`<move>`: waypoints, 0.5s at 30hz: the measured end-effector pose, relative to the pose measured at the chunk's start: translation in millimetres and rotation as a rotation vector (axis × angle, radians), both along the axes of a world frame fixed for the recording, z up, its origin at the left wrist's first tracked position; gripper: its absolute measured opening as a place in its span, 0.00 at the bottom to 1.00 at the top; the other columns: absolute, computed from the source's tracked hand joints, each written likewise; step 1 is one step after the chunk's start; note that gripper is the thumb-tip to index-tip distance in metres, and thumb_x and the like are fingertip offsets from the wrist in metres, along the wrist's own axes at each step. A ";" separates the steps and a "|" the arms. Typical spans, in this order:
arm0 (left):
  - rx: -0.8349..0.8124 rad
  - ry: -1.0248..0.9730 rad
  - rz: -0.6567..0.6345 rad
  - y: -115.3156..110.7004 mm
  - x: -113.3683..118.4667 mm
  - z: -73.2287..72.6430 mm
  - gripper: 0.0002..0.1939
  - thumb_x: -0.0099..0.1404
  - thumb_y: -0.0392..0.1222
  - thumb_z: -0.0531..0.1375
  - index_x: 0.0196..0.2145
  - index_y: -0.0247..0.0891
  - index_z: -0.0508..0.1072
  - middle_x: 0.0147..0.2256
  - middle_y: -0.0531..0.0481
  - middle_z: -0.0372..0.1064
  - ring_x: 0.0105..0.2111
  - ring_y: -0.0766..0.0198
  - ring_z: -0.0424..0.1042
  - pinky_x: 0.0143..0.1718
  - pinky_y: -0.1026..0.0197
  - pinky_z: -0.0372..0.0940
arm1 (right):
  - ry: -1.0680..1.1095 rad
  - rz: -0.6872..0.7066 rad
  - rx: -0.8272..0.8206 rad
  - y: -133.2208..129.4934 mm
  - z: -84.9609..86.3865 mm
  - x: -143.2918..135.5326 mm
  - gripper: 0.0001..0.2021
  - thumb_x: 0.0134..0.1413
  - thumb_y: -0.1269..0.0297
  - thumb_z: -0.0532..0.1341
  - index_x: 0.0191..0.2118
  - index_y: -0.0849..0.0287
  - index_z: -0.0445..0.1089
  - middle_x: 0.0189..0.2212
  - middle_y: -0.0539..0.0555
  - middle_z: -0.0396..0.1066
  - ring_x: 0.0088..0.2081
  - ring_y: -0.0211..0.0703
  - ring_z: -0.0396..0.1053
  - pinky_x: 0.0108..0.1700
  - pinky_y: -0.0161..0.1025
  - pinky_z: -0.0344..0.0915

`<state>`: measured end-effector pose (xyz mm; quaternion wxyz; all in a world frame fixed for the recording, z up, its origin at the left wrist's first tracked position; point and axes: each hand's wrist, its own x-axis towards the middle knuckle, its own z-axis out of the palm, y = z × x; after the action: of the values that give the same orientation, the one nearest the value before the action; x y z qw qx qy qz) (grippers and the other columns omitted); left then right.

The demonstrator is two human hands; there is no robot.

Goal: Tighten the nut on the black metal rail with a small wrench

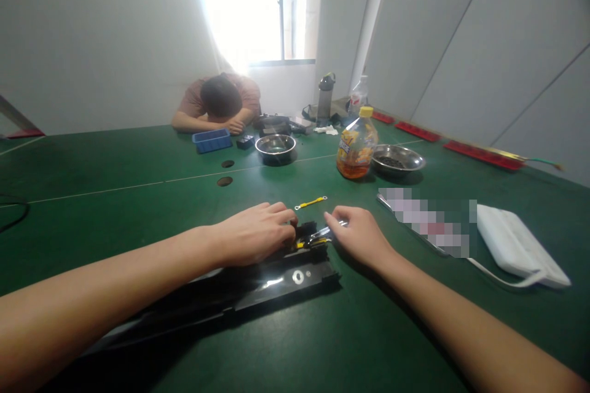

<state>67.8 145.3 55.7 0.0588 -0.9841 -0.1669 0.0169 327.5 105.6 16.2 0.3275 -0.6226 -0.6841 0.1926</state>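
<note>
A long black part (276, 285) lies on the green table, running from the lower left to the middle. My left hand (260, 232) rests over its far edge, fingers curled down near a yellow wire piece (302, 245); what they pinch, if anything, is hidden. My right hand (358, 234) is closed round the end of a shiny metal tool (325, 232), whose tip reaches the yellow piece by the left fingertips. Just beyond the hands lies a short yellow wire (311, 203) with a ring terminal at each end.
Behind stand a metal bowl (275, 146), a drink bottle (357, 147), another bowl (399, 161) and a blue tray (212, 141). A white object with a strap (520, 245) lies right. Across the table (115, 178), a person (221, 98) rests head on arms.
</note>
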 end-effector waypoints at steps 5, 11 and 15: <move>0.004 0.012 0.002 -1.2 1.5 -1.1 0.21 0.72 0.52 0.62 0.57 0.39 0.72 0.56 0.43 0.72 0.51 0.57 0.75 0.52 0.46 0.74 | -0.001 0.004 0.004 -0.1 0.5 0.2 0.19 0.63 0.52 0.58 0.23 0.55 0.66 0.23 0.52 0.71 0.30 0.46 0.67 0.35 0.41 0.57; -0.040 -0.031 0.012 -4.2 2.6 2.6 0.21 0.72 0.52 0.62 0.57 0.39 0.72 0.56 0.43 0.72 0.51 0.56 0.75 0.52 0.46 0.74 | -0.010 0.004 -0.005 -0.8 1.6 -0.6 0.19 0.63 0.52 0.58 0.23 0.55 0.65 0.23 0.52 0.70 0.29 0.45 0.66 0.35 0.41 0.56; -0.082 -0.070 0.030 -4.5 2.6 3.1 0.21 0.72 0.52 0.62 0.58 0.39 0.72 0.57 0.43 0.71 0.52 0.56 0.74 0.53 0.45 0.73 | -0.016 0.005 -0.006 -0.8 1.2 -0.6 0.19 0.63 0.52 0.58 0.23 0.55 0.65 0.23 0.52 0.70 0.29 0.45 0.66 0.35 0.41 0.56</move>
<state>70.4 140.8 58.8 0.0121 -0.9830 -0.1829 -0.0098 326.9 104.8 17.4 0.3196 -0.6232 -0.6879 0.1905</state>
